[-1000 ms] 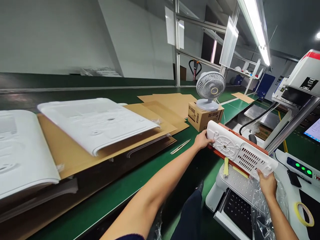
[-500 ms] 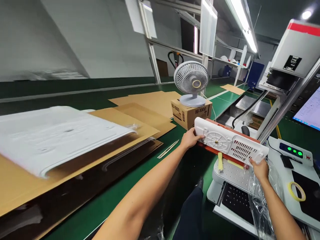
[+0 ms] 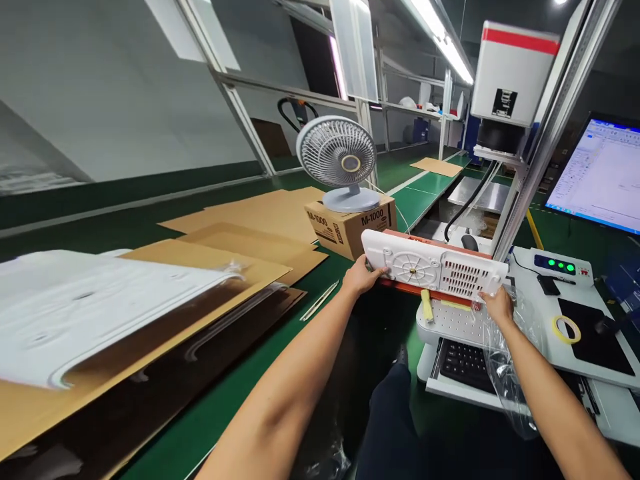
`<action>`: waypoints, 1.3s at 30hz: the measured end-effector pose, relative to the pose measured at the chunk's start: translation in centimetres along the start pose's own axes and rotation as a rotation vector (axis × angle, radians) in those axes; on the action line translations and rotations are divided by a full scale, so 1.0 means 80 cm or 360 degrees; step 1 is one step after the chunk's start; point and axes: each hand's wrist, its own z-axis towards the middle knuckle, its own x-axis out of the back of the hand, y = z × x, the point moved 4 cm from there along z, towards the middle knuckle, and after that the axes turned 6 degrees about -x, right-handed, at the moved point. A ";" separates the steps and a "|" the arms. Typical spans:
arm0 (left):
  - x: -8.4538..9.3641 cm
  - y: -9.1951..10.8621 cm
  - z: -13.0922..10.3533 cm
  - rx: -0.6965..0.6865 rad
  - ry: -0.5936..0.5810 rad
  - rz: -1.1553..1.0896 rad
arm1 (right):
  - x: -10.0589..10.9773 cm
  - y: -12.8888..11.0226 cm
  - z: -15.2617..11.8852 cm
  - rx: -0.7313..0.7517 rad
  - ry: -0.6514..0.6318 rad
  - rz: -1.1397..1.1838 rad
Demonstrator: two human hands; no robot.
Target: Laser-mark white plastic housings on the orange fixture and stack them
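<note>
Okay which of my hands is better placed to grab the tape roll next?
Probably your right hand: it holds the white vented panel at the end nearer the yellow tape roll; your left hand holds the opposite end.

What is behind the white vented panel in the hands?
Orange-red material shows along the upper and lower edges of the white vented panel. The panel covers the rest, so its full shape cannot be told.

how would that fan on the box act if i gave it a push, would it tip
The fan may well tip if pushed high up, since its head is wider than its round base. A low push might slide it instead, as the base looks flat on the box.
</note>
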 end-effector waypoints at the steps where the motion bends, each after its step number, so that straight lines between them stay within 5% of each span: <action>1: 0.000 0.001 -0.010 0.0029 -0.0011 0.0020 | 0.008 -0.001 -0.004 -0.0011 -0.0009 -0.0019; 5: -0.003 0.004 -0.077 0.0034 0.0054 0.0022 | 0.059 0.009 -0.039 -0.0032 -0.0032 -0.0061; 9: -0.029 0.017 -0.187 -0.0160 0.0003 -0.0132 | 0.153 0.039 -0.119 0.0142 -0.0108 0.0155; 13: -0.095 0.058 -0.304 -0.0406 -0.0264 -0.0334 | 0.257 0.090 -0.223 0.0100 -0.0400 0.0421; 17: -0.188 0.135 -0.403 -0.0763 -0.0619 -0.0472 | 0.306 0.149 -0.306 -0.0246 -0.0790 0.0599; 22: -0.306 0.239 -0.493 -0.1506 -0.0983 -0.0272 | 0.285 0.197 -0.357 -0.0324 -0.1067 0.0647; 27: -0.387 0.294 -0.524 -0.1656 -0.1091 0.0104 | 0.248 0.222 -0.383 -0.0373 -0.1202 0.0674; 31: -0.409 0.304 -0.526 -0.1614 -0.1139 0.0248 | 0.235 0.225 -0.386 -0.0328 -0.1274 0.0658; 39: -0.414 0.294 -0.518 -0.1642 -0.1167 0.0263 | 0.216 0.189 -0.362 -0.0265 -0.1281 0.0724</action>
